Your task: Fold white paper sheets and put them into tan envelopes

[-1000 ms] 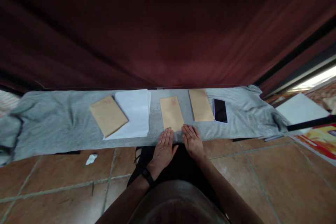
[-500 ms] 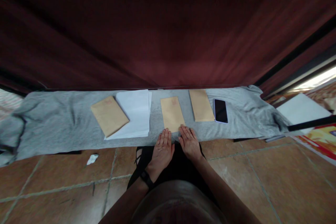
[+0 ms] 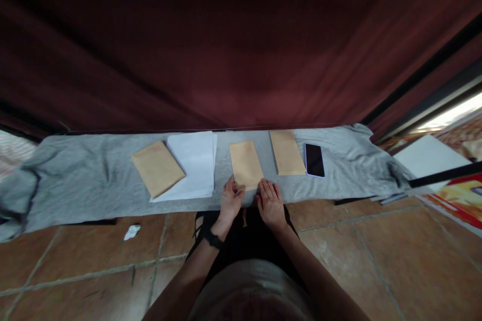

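Observation:
A brown envelope lies flat in the middle of the grey cloth. My left hand is at its lower left corner, fingers curled together there; what they hold, if anything, is too small to tell. My right hand rests flat at the lower right corner, fingers stretched out. To the right lies a second brown envelope or stack. On the left, more brown envelopes overlap white paper sheets.
A phone lies at the right of the envelopes. Behind the narrow cloth-covered surface hangs a dark red curtain. A white board stands at the far right. A crumpled white scrap is on the tiled floor.
My left hand has gone from lying flat to curled fingers at the middle envelope's lower left corner. My right hand has barely moved. The view has shifted slightly.

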Demonstrator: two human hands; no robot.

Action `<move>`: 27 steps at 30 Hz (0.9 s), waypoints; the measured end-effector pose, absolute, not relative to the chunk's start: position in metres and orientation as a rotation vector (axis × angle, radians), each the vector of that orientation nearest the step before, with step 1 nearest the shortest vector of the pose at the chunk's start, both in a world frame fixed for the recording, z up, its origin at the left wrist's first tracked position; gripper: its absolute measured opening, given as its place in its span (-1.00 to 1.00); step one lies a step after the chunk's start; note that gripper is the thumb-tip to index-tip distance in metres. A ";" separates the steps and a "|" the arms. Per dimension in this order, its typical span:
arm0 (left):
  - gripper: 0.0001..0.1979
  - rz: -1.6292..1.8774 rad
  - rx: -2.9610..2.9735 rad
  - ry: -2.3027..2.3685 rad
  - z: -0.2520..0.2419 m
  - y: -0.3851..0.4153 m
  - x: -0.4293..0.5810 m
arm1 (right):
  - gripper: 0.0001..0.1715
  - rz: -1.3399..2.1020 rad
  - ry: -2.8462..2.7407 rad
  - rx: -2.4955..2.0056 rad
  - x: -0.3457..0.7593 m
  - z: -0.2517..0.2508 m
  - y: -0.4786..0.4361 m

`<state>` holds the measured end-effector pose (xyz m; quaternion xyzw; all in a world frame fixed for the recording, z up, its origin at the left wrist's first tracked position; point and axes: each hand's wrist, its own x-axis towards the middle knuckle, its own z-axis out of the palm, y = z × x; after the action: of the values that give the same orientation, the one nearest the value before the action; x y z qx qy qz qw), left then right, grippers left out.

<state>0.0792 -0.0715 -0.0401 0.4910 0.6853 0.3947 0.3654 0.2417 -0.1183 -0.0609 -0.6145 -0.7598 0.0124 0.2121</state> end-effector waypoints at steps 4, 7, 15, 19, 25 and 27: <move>-0.36 1.058 1.048 1.727 -0.037 -0.061 0.081 | -0.43 0.017 -2.096 -1.749 0.235 -0.056 -0.114; -0.43 1.053 1.079 1.635 -0.028 -0.059 0.084 | -0.39 0.025 -2.068 -1.760 0.228 -0.052 -0.112; -0.44 1.120 1.253 1.307 0.012 -0.068 0.111 | -0.51 0.412 -1.777 -1.694 0.232 -0.031 -0.098; -0.56 1.131 1.409 1.251 0.018 -0.074 0.117 | -0.57 0.851 -1.331 -1.534 0.232 -0.030 -0.088; -0.48 1.141 1.394 1.570 -0.018 -0.075 0.104 | -0.64 1.504 -0.430 -1.125 0.209 -0.043 -0.093; -0.43 1.104 1.314 1.547 -0.028 -0.075 0.100 | -0.67 1.568 -0.324 -1.075 0.202 -0.044 -0.096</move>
<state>0.0997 -0.0751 -0.0282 0.5202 0.6127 0.4371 0.4037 0.2022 -0.0959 -0.0440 -0.4580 -0.1380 0.6681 0.5700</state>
